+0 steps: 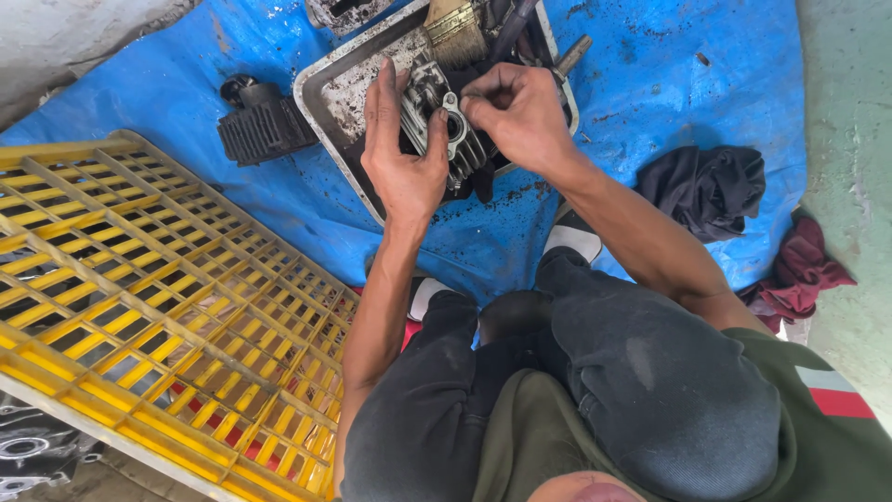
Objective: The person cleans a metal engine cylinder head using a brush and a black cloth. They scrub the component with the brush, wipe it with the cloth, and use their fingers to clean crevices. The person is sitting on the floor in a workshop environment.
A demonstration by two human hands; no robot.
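Observation:
My left hand (pixel 401 153) grips a finned grey metal engine cylinder head (pixel 444 130) from its left side, holding it above a dirty metal tray (pixel 346 91). My right hand (pixel 518 113) pinches at the round port on top of the cylinder head, fingertips closed on something small that I cannot make out. A paintbrush (pixel 455 30) with pale bristles lies in the tray just beyond the part. I am squatting, knees in dark trousers below the hands.
A blue tarp (pixel 669 84) covers the ground. A black finned cylinder block (pixel 265 125) lies left of the tray. A yellow plastic crate (pixel 139 297) sits at the left. Dark and red rags (pixel 734 214) lie at the right.

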